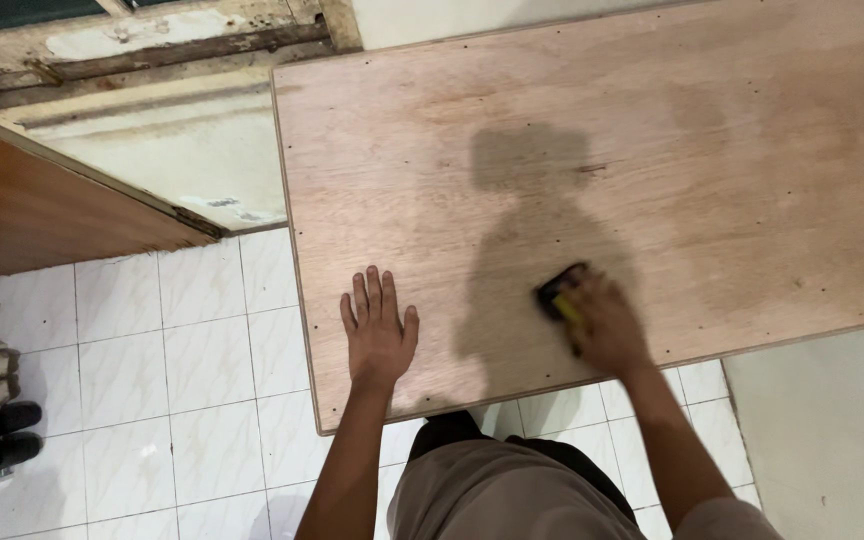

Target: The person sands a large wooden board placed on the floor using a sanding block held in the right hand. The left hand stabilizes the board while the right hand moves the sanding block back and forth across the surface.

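Sanding block (560, 292), black and yellow, lies on the plywood board (652, 150) near its front edge, gripped under the blurred right hand (602, 325). Left hand (379, 335) rests flat, fingers spread, arm straight.

A big brown wooden table (652, 130) stands on a white tiled floor (172, 380). A flat hand (379, 335) and a black-and-yellow block (562, 293) (partly hidden) rest on it.

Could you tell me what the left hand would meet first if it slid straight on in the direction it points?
Only more bare plywood board, it seems. The left hand lies flat, fingers pointing toward the far edge, and nothing shows in that line before the edge and the pale wall behind it.
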